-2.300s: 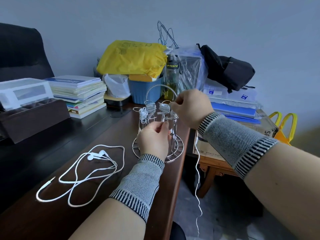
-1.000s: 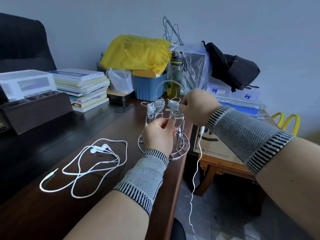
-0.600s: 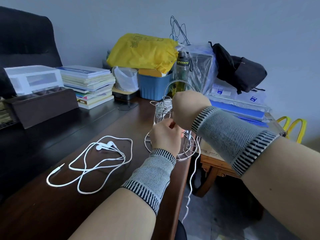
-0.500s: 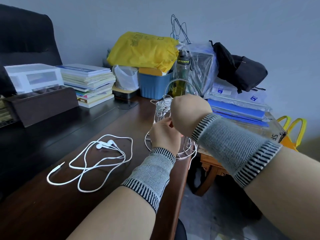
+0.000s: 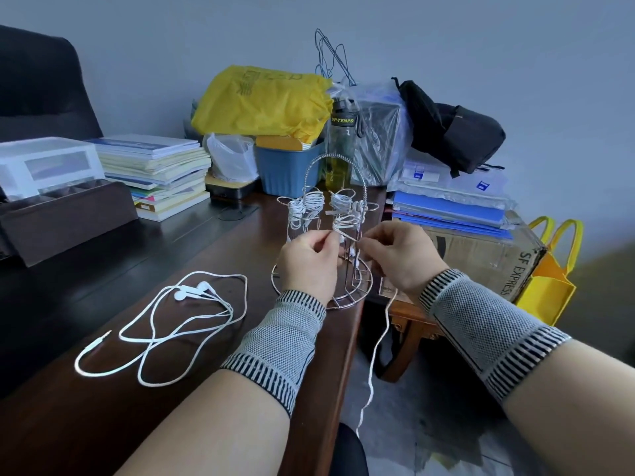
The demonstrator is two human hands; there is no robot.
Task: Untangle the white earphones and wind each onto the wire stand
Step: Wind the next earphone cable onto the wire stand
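We are looking through a single head-worn wide-angle camera, sitting above and just behind the wire stand [image 5: 323, 242] and facing forward and down across the dark wooden desk [image 5: 103, 424]. We are viewing the stand from close by, with both forearms reaching in from the bottom edge toward it. Beyond the stand we are taking in the grey wall [image 5: 515, 46]; to its right, past the desk edge, the floor [image 5: 429, 441]. Straight lines are bowing toward the frame edges.

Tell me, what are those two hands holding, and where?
Both the left hand and right hand pinch one white earphone cord beside the wire stand; its tail dangles.
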